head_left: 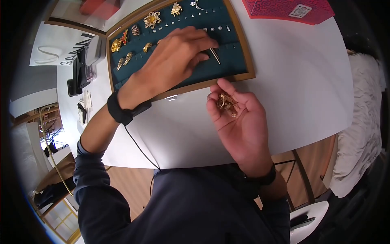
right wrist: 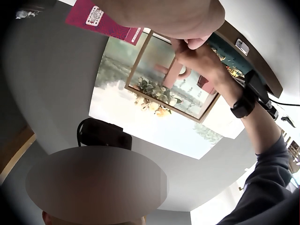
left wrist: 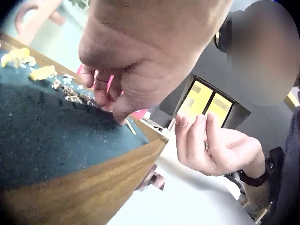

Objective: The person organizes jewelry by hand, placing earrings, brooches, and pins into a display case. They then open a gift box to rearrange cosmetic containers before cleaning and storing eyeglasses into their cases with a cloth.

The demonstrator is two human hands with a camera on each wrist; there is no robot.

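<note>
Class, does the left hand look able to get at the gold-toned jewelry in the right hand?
Probably yes: the gold-toned jewelry lies exposed in the upturned right hand, near the left hand, with only the case's wooden rim between them.

gold jewellery [head_left: 226, 104] | loose heap, cupped in right hand [head_left: 243, 126] | slim metallic bars [head_left: 215, 56] | slanting from left hand [head_left: 178, 53]

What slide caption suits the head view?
Left hand over a wood-framed, teal-lined jewellery tray; right hand cupping gold-coloured jewellery.
</note>
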